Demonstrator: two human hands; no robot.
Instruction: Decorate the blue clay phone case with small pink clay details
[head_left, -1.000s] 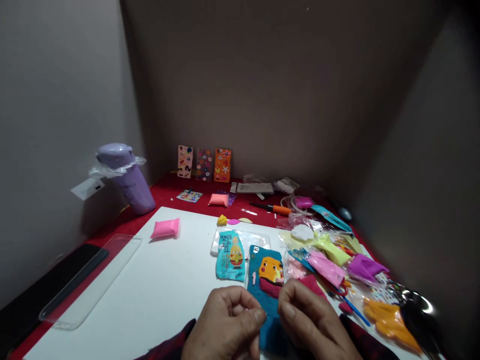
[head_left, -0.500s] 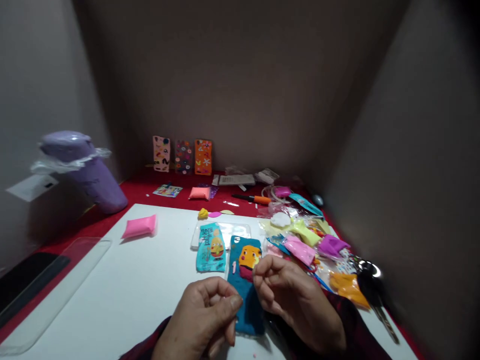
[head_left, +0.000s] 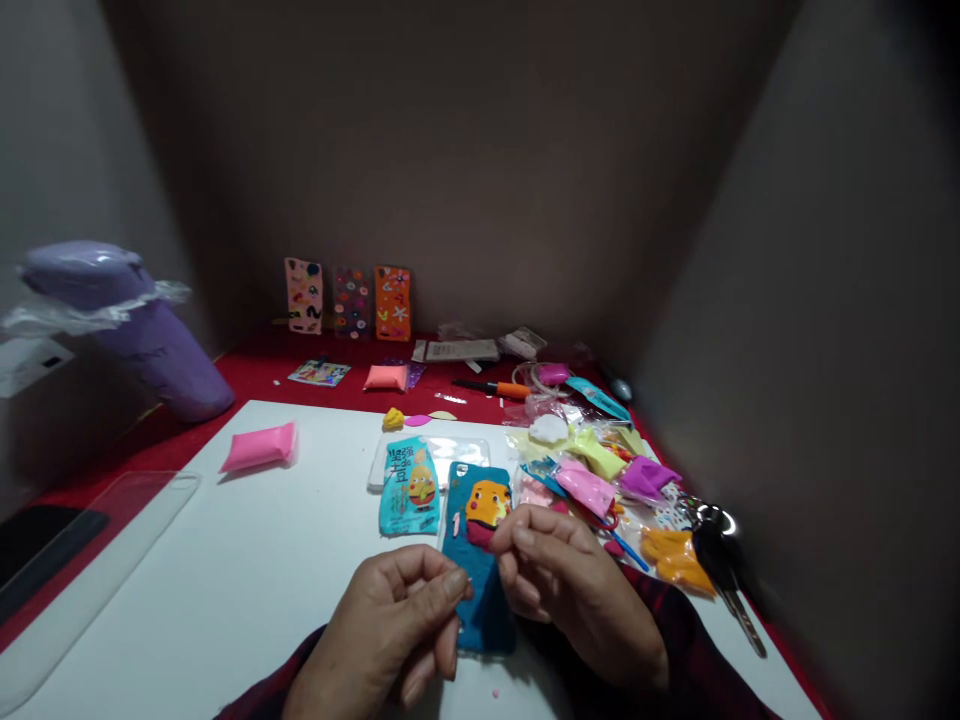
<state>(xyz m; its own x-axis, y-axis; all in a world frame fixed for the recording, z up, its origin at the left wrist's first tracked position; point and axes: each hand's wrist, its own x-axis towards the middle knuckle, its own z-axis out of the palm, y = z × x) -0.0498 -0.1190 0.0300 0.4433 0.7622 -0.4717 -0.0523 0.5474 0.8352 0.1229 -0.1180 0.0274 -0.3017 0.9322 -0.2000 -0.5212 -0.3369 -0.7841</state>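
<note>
A teal clay-covered phone case (head_left: 484, 610) lies on the white board, bearing an orange face (head_left: 486, 500) with a dark red part below it and a small pink piece beside it. My left hand (head_left: 394, 625) hovers at the case's lower left, thumb and forefinger pinched together; anything between them is too small to make out. Over the case's right side is my right hand (head_left: 581, 595), its thumb and forefinger also pressed together near the face. What it may hold cannot be made out. A turquoise printed snack packet (head_left: 411, 490) lies left of the case, over a clear case (head_left: 465, 455).
Clay packets, among them a pink one (head_left: 585, 488) and an orange one (head_left: 675, 560), crowd the right, near black-handled scissors (head_left: 720, 550). A pink packet (head_left: 259, 447) lies left. Decorated cases (head_left: 393, 303) stand at the back. A purple bottle-like object (head_left: 176, 350) leans at left.
The view has shifted slightly, so the things appear farther left and a little higher. Both hands stay above the teal case; my right thumb now shows more against its forefinger.
</note>
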